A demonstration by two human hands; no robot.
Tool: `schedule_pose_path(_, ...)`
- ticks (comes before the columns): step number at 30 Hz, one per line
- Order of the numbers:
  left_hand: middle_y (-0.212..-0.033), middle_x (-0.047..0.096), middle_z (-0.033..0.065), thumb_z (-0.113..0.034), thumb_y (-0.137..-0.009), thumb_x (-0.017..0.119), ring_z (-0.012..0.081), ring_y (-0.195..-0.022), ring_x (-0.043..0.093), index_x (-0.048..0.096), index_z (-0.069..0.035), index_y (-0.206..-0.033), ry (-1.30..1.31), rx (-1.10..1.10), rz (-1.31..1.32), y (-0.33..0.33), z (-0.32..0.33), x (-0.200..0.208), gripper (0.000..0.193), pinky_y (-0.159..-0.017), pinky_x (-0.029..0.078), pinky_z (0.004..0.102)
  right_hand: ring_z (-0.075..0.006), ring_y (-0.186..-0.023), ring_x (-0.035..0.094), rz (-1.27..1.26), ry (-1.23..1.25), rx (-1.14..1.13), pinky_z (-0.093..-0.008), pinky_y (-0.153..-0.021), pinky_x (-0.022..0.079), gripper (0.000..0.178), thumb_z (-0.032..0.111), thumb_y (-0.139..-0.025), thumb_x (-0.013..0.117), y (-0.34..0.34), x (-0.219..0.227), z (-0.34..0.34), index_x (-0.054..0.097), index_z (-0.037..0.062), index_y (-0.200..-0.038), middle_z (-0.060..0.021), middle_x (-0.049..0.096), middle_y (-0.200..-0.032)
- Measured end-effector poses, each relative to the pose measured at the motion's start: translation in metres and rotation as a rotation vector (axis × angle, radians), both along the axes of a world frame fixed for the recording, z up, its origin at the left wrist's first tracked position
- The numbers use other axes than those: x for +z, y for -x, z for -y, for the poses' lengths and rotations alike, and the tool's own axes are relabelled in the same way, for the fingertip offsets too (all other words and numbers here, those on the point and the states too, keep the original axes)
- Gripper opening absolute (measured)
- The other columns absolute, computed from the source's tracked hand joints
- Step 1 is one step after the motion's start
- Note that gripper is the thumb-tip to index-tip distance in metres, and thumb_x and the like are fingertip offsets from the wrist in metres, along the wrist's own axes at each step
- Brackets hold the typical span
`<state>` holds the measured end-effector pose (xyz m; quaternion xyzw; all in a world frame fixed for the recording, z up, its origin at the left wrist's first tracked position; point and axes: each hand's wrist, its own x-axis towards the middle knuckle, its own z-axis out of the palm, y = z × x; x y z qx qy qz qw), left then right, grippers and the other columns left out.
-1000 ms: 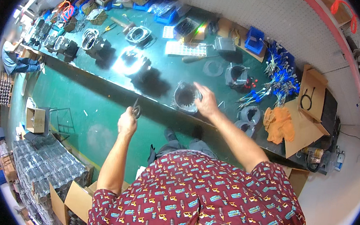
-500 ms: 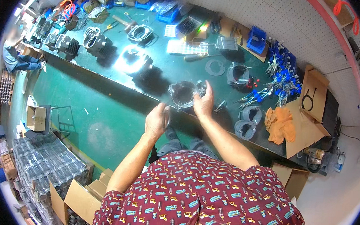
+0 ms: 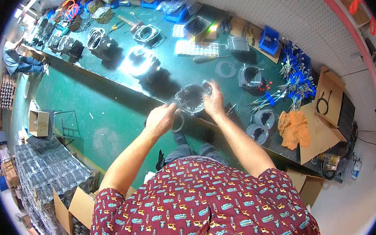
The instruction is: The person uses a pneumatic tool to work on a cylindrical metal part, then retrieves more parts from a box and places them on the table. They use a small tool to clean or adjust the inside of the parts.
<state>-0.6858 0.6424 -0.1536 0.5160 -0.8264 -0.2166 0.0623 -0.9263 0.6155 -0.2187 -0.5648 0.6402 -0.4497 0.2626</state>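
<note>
At the front edge of the green workbench sits a round grey metal motor housing (image 3: 182, 97), its open end facing up and its inside dark and ribbed. My right hand (image 3: 214, 103) is closed on the housing's right rim, thumb toward the opening. My left hand (image 3: 160, 118) is closed at the housing's lower left. From its fingers hangs a thin metal ring (image 3: 177, 130), out past the bench edge. Whether the left fingertips also touch the housing, I cannot tell. Thin metal pieces (image 3: 232, 108) lie right of my right hand.
Grey housing rings (image 3: 256, 133), orange gloves (image 3: 295, 129) and an open cardboard box (image 3: 326, 96) occupy the right end. Behind are another housing (image 3: 249, 77), a flat gasket (image 3: 225, 69) and blue-tipped wires (image 3: 295, 77). More motors (image 3: 102, 47) line the left. A person (image 3: 18, 60) sits far left.
My left hand has shifted slightly left and closer to the housing's rim. The ring has turned from nearly edge-on to show its round opening. My right hand stays on the housing.
</note>
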Motion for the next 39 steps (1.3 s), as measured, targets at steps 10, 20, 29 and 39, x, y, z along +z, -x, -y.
schedule_pose_path(10,-0.088,0.067,0.0228,-0.026,-0.103,0.053,0.0453,-0.081,0.066,0.054,-0.011,-0.104,0.109,0.249,0.125,-0.088,0.027,-0.023,0.016,-0.066,0.050,0.0552,-0.0404,-0.131,0.055,-0.014,-0.003,0.121,-0.0409,-0.112,0.043,0.051,-0.008,-0.075,0.058,0.018,-0.012,0.016,0.061,-0.0002,-0.125,-0.0279,0.059,-0.136)
schedule_pose_path(20,-0.098,0.068,0.0218,-0.028,-0.100,0.058,0.0448,-0.094,0.065,0.060,-0.012,-0.116,-0.112,0.404,-0.210,-0.016,-0.019,-0.008,0.022,-0.080,0.050,0.0533,-0.0407,-0.131,0.053,0.062,-0.164,-0.100,-0.0426,-0.113,0.040,0.073,0.010,-0.078,0.072,-0.003,0.023,0.009,0.044,-0.0039,-0.144,-0.0284,0.055,-0.139)
schedule_pose_path(29,-0.084,0.064,0.0217,-0.028,-0.099,0.061,0.0440,-0.079,0.065,0.058,-0.010,-0.108,-0.036,0.209,-0.153,0.023,-0.049,-0.003,0.021,-0.070,0.051,0.0543,-0.0431,-0.121,0.060,0.123,-0.129,-0.336,-0.0454,-0.105,0.045,0.059,-0.010,-0.084,0.049,-0.047,0.012,-0.006,0.049,0.0005,-0.142,-0.0273,0.064,-0.128)
schedule_pose_path(39,-0.083,0.065,0.0186,-0.034,-0.101,0.059,0.0408,-0.081,0.066,0.059,-0.009,-0.101,0.048,0.100,0.080,-0.032,-0.007,-0.009,0.026,-0.070,0.052,0.0523,-0.0424,-0.120,0.063,0.046,-0.001,-0.285,-0.0445,-0.102,0.048,0.063,-0.012,-0.080,0.045,-0.059,0.015,0.005,0.054,0.0018,-0.141,-0.0287,0.066,-0.125)
